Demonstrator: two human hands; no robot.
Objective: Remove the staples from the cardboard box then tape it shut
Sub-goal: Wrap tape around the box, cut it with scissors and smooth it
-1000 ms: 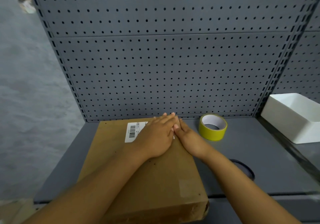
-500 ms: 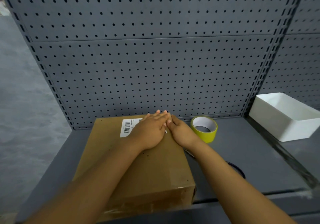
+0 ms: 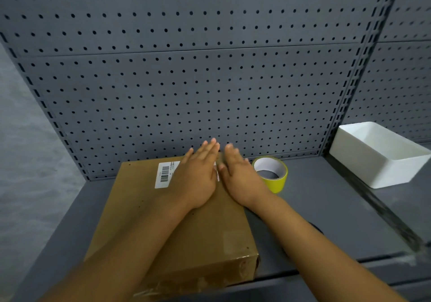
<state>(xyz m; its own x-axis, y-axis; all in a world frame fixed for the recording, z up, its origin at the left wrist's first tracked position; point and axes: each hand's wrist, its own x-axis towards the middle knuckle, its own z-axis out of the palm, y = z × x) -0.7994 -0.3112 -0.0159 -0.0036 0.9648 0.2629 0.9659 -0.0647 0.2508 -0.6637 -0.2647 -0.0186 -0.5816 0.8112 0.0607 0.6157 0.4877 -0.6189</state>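
Note:
A brown cardboard box (image 3: 130,208) lies flat on the grey shelf, its flaps closed, with a white barcode label (image 3: 164,173) near its far edge. My left hand (image 3: 198,175) rests flat on the far part of the box top, fingers straight. Beside it, my right hand (image 3: 238,175) lies flat at the box's far right corner, fingers straight. A roll of yellow tape (image 3: 271,173) stands on the shelf just right of my right hand. No staples can be made out.
A white plastic bin (image 3: 382,154) sits at the right on the grey shelf (image 3: 326,208). A grey pegboard wall (image 3: 186,80) rises right behind the box. A dark object is partly hidden under my right forearm (image 3: 318,228).
Both hands have slid a little toward the box's far edge, and a small gap has opened between them. The view has shifted slightly.

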